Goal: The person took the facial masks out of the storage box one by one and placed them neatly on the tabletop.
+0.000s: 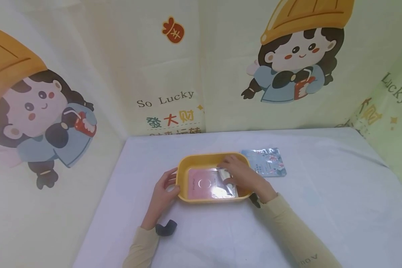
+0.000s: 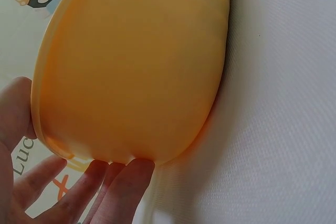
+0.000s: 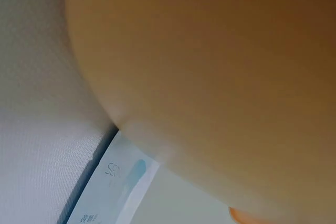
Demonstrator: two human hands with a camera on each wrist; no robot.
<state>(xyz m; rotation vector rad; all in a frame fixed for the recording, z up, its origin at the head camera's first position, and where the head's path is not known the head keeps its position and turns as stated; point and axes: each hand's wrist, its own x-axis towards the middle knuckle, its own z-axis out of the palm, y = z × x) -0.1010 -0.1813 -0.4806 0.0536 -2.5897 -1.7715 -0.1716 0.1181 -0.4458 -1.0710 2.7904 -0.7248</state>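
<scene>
A yellow plastic basin with rounded corners stands on the white-covered table. Inside lies a flat pink sachet with a shiny silver right part and a pale ring on its front. My right hand reaches over the basin's right end, and its thumb and fingers pinch the silver part of the sachet. Outside the left end, my left hand rests its spread fingers against the wall, the thumb at the rim. In the right wrist view the basin's outer wall hides the right hand.
A blue flowered sachet lies flat just right of the basin, near its far corner; part of it also shows in the right wrist view. Printed cloth with cartoon figures hangs along the table's back and sides.
</scene>
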